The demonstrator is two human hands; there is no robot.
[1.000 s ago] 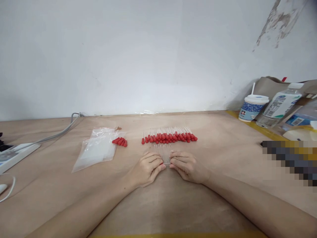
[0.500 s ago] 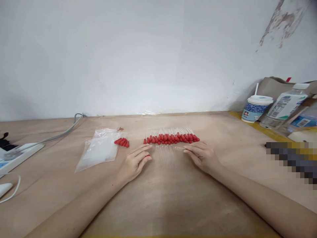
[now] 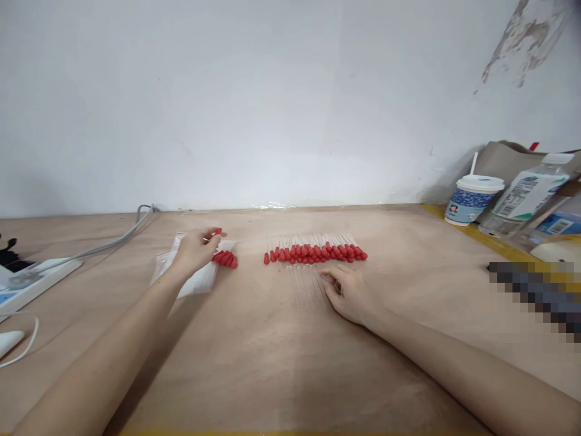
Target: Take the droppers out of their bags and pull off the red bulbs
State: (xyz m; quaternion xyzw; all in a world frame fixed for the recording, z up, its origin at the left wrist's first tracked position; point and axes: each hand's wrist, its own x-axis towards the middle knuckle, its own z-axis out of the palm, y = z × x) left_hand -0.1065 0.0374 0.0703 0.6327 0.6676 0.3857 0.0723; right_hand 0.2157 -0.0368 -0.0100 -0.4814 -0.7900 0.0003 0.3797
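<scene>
At the left, my left hand [image 3: 198,247] pinches a red rubber bulb [image 3: 218,231] between its fingertips, above the small pile of red bulbs [image 3: 226,259]. Clear glass dropper tubes [image 3: 302,284] lie side by side in the middle, faint against the brown surface. My right hand [image 3: 349,290] is at their right edge, thumb and fingers closed around a thin glass dropper tube that hardly shows. Just beyond is a row of droppers [image 3: 313,251] with red bulbs facing me and glass stems pointing to the wall.
A clear plastic zip bag [image 3: 197,283] lies partly under my left forearm. Far left are a white power strip [image 3: 49,272] and a grey cable [image 3: 129,233]. A lidded paper cup [image 3: 472,200] and a plastic bottle [image 3: 521,194] stand at the right, by the wall.
My left hand has moved left and away from me, from beside the glass tubes to the bulb pile. My right hand has shifted left and slightly nearer, towards the loose tubes.
</scene>
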